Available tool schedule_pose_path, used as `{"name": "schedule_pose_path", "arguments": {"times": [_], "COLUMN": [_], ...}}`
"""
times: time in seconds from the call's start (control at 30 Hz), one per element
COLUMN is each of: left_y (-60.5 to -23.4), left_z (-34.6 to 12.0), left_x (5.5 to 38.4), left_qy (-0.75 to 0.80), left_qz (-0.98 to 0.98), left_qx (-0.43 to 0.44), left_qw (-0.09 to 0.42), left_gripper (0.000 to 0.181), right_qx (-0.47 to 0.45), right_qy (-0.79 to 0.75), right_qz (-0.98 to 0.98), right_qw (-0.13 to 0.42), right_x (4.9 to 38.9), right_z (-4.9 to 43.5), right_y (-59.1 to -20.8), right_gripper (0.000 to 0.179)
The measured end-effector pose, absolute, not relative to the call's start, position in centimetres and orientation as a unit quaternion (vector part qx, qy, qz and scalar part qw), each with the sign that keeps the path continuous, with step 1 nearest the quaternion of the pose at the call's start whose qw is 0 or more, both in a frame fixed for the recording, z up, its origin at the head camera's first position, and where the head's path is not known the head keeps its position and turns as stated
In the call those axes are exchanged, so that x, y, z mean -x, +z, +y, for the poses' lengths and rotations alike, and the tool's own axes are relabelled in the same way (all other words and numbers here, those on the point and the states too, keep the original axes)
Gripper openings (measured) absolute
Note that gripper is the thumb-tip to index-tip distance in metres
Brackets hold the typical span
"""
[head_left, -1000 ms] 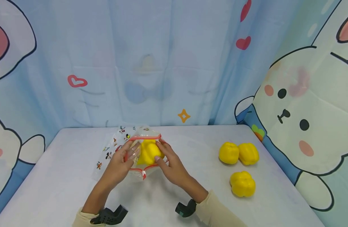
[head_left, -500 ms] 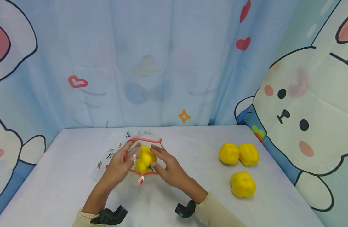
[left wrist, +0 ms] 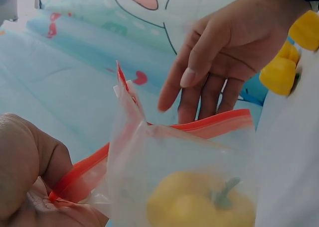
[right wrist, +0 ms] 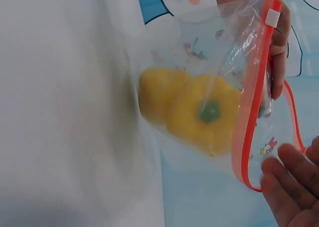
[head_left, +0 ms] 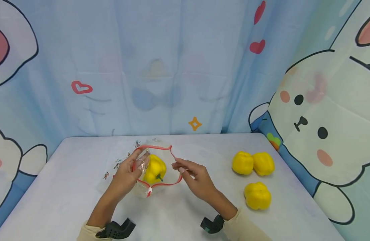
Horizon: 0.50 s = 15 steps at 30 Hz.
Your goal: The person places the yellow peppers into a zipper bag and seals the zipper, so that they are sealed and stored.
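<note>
The pale worktop [head_left: 67, 194] fills the lower head view. Centre-left on it, a clear zip bag [head_left: 148, 167] with a red rim holds one yellow pepper [head_left: 154, 169]; three loose peppers [head_left: 253, 163] sit at right. The left hand [head_left: 127, 174] pinches the bag's rim. The right hand [head_left: 197, 177] hovers just beside the mouth, fingers relaxed, grip empty. Only the right wrist view shows the pepper's green stem [right wrist: 210, 112] through the plastic.

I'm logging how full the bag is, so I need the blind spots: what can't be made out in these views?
- Bag contents: the right wrist view shows a second yellow shape behind the pepper, too blurred to name.
- Left hand grip on the red rim: in the left wrist view the frame edge cuts off the fingers.
- Right hand: cut off at the corner of the right wrist view.
</note>
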<state>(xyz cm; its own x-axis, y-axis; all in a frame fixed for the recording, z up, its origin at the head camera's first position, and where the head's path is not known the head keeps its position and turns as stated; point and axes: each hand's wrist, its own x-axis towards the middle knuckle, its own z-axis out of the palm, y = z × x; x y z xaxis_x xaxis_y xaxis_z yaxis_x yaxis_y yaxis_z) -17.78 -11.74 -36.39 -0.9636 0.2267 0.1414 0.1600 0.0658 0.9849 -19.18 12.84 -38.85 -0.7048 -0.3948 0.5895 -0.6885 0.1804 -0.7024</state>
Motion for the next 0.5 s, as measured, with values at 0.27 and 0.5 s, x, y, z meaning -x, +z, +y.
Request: {"name": "schedule_pose_path", "arguments": {"times": [0.27, 0.5], "left_y": [-36.6, -36.6], "left_z": [-11.9, -11.9], "left_x": [18.0, 18.1], "left_qy": [0.676, 0.657], "left_qz": [0.724, 0.741], "left_qx": [-0.137, -0.136], "left_qw": [0.03, 0.027], "left_gripper": [0.063, 0.064], "right_qx": [-0.332, -0.31], "right_qy": [0.534, 0.506], "right_qz": [-0.759, -0.797], "right_qw": [0.169, 0.113], "right_x": [18.5, 19.3], "right_z": [15.8, 19.8], "right_y": [-37.7, -39.4], "right_gripper": [0.037, 0.038]}}
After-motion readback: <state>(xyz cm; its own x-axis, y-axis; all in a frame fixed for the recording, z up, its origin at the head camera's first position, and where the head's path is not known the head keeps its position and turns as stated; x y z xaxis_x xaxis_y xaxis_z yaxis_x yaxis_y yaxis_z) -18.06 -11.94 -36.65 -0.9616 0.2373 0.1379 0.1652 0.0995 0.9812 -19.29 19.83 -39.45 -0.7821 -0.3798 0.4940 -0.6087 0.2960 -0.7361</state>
